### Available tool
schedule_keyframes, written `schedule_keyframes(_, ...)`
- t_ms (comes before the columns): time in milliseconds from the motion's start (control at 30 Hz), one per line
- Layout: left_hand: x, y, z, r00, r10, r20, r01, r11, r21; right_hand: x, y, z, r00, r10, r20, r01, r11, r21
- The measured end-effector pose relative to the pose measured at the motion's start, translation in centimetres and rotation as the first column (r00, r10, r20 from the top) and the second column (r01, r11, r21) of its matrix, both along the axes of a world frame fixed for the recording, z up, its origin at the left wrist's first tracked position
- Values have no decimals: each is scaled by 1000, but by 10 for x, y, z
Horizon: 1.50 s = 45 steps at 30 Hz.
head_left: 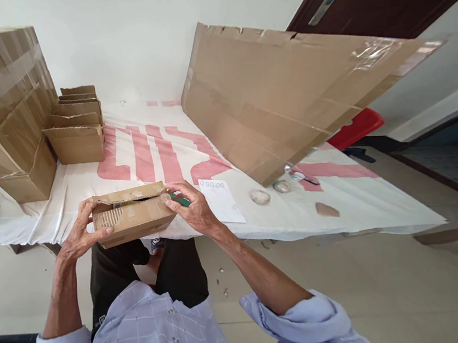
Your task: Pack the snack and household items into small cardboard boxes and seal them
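A small cardboard box (136,220) sits at the near edge of the bench (369,209), the left hand's (82,230) grip clamped on its left end and the right hand's (194,207) grip clamped on its upper right corner. A gap shows between its top flaps. Just right lies a paper sheet (222,203); open boxes (77,143) stand toward the back left corner.
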State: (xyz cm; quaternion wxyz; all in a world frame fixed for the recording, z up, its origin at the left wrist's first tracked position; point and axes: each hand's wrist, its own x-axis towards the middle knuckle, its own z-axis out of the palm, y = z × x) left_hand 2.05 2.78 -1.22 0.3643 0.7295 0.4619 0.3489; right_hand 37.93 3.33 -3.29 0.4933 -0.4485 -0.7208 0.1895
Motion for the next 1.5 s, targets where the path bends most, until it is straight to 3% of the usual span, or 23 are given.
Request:
schedule_keyframes(133, 0, -1, 3, 1000, -20, 9, 20, 1000, 5, 29, 6, -14, 965, -177, 191, 185, 983, -22)
schedule_keyframes(233, 0, -1, 5, 999, -50, 12, 49, 998, 36, 52, 8, -31, 796, -279, 537, 420, 894, -157)
schedule_keyframes(333, -2, -2, 5, 998, -60, 22, 59, 997, 48, 62, 7, -46, 606, -138, 783, 562, 772, -299)
schedule_keyframes(400, -3, -2, 3, 998, -58, 24, 57, 998, 42, 62, 6, -53, 555, -65, 829, 571, 755, -323)
schedule_keyframes(567, -5, 1, -1, 998, -49, 45, 48, 999, 15, 55, 9, -62, 566, -100, 819, 508, 824, -250)
schedule_keyframes(667, -5, 3, -2, 998, -45, 37, 46, 999, -5, 57, 12, -61, 689, -218, 691, 493, 840, -226)
schedule_keyframes(800, -5, 7, -1, 1000, -29, -2, 29, 1000, -2, 74, 10, -36, 869, -405, 284, 468, 859, -206)
schedule_keyframes(900, -5, 9, 0, 999, -9, -31, 9, 1000, -1, 87, 2, 6, 938, -339, 73, 346, 924, -161)
schedule_keyframes(1033, -3, 9, 1, 999, -1, -38, 0, 1000, -18, 87, -9, 68, 978, -183, 100, 192, 977, -91)
schedule_keyframes(1133, -2, 8, 3, 999, 25, -22, -26, 999, -41, 78, -10, 97, 976, -108, 190, 127, 988, -91)
schedule_keyframes(1233, 0, 6, 7, 1000, 20, -21, -21, 998, -55, 71, -5, 109, 963, -78, 258, 112, 986, -121)
schedule_keyframes(1500, 1, 6, 9, 999, 0, -53, -1, 1000, -18, 62, 8, 113, 931, -54, 362, 91, 992, -87)
